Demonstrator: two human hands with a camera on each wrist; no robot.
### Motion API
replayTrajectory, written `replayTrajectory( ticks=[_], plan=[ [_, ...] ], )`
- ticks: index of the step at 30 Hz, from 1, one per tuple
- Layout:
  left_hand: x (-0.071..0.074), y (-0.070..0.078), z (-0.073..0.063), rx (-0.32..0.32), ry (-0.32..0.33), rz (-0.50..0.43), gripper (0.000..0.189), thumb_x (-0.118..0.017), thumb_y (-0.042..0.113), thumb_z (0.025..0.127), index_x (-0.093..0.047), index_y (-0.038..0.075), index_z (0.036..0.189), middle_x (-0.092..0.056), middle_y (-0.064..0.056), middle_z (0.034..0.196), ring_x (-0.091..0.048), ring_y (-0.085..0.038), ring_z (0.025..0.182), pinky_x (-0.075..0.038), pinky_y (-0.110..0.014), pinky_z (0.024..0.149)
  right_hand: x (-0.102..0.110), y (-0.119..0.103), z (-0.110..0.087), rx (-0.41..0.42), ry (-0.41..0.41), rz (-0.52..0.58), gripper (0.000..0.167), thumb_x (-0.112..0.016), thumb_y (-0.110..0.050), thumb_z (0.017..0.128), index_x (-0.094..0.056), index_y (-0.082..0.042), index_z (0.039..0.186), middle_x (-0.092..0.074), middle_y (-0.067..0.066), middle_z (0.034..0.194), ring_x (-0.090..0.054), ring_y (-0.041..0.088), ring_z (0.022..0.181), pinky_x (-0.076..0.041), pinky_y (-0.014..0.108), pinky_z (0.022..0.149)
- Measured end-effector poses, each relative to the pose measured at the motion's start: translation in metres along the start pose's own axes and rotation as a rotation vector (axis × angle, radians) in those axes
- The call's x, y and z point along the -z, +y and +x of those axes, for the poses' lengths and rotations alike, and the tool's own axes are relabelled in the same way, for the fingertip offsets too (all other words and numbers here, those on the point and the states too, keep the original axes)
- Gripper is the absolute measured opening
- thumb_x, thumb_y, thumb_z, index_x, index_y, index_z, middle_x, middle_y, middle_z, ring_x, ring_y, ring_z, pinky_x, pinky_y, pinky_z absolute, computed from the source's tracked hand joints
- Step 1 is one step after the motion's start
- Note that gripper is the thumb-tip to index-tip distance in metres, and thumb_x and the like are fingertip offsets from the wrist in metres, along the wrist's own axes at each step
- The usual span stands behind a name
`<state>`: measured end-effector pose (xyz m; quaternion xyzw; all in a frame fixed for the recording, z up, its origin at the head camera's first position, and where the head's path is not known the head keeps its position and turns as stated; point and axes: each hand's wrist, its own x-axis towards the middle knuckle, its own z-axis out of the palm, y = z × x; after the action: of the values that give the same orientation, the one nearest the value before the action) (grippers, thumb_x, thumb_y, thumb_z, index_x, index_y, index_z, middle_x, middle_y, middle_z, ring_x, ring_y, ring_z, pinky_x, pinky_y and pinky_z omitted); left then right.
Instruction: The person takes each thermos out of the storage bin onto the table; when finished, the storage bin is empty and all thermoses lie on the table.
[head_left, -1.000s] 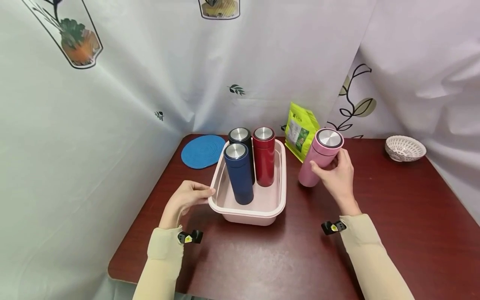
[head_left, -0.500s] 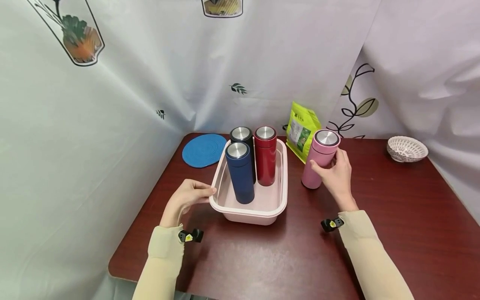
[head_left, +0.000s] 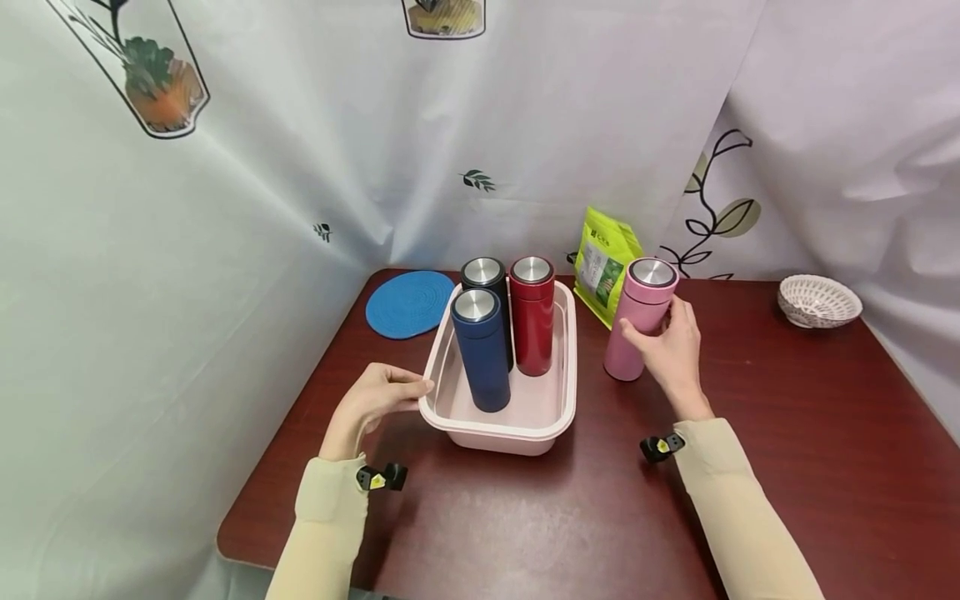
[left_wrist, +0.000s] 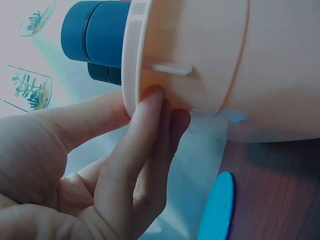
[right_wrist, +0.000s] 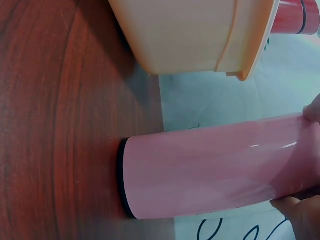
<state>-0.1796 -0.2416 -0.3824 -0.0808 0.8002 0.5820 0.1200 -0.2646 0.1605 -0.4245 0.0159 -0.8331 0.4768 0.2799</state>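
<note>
My left hand [head_left: 378,398] pinches the left rim of a pale pink plastic basin [head_left: 504,442], thumb over the rim and fingers beneath it in the left wrist view. Inside the basin stand a navy thermos [head_left: 483,358], a black thermos [head_left: 482,273] partly hidden behind it, and a red thermos [head_left: 532,333], all with silver-topped lids. To the right of the basin, my right hand [head_left: 675,346] grips a pink thermos [head_left: 630,342] around its upper body. That thermos leans slightly to the right, its black base [right_wrist: 125,178] right at the table surface.
A bright green bag [head_left: 600,262] stands behind the pink thermos, against the patterned wall sheet [head_left: 525,125]. At the back left lies a round blue mat [head_left: 405,304]. A white woven bowl [head_left: 817,302] sits at the back right of the dark red table [head_left: 810,417].
The pink thermos has become more upright, with its base coming slightly nearer and its lid shifting left. My left hand keeps its hold on the basin rim.
</note>
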Motion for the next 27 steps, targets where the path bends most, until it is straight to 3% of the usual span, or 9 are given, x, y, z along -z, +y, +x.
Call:
replayTrajectory(
  ticks=[10, 16, 21, 27],
  plan=[
    [0.0, -0.004, -0.006, 0.001, 0.021, 0.003, 0.037, -0.074, 0.01, 0.086, -0.066, -0.015, 0.111, -0.07, -0.024, 0.1, -0.071, -0.018, 0.077, -0.059, -0.043, 0.084, -0.004, -0.002, 0.0, -0.02, -0.023, 0.011, 0.072, -0.08, -0.02, 0.079, -0.045, 0.004, 0.137, -0.05, 0.025, 0.118, -0.051, 0.038, 0.111, -0.047, 0.053, 0.094],
    [0.0, -0.006, -0.005, -0.002, 0.024, 0.015, 0.035, -0.073, 0.01, 0.086, -0.066, -0.014, 0.11, -0.07, -0.022, 0.098, -0.071, -0.018, 0.077, -0.058, -0.045, 0.085, -0.002, -0.006, -0.003, -0.082, -0.069, 0.039, 0.087, -0.083, -0.027, 0.077, -0.034, -0.002, 0.146, -0.048, 0.023, 0.133, -0.051, 0.038, 0.122, -0.046, 0.055, 0.102],
    [-0.001, -0.005, -0.003, -0.011, 0.021, 0.009, 0.035, -0.074, 0.01, 0.086, -0.067, -0.015, 0.109, -0.069, -0.026, 0.102, -0.071, -0.017, 0.077, -0.058, -0.045, 0.085, 0.002, -0.007, -0.006, -0.079, -0.049, 0.048, 0.093, -0.084, -0.028, 0.075, -0.032, -0.006, 0.148, -0.045, 0.022, 0.141, -0.047, 0.038, 0.13, -0.042, 0.054, 0.108],
    [-0.002, -0.002, -0.002, -0.007, 0.026, 0.014, 0.034, -0.074, 0.01, 0.086, -0.067, -0.014, 0.109, -0.071, -0.02, 0.097, -0.071, -0.017, 0.076, -0.059, -0.044, 0.085, 0.005, -0.008, -0.01, -0.057, -0.003, 0.065, 0.091, -0.085, -0.024, 0.074, -0.034, -0.008, 0.148, -0.044, 0.022, 0.142, -0.046, 0.037, 0.133, -0.04, 0.051, 0.112]
  ],
)
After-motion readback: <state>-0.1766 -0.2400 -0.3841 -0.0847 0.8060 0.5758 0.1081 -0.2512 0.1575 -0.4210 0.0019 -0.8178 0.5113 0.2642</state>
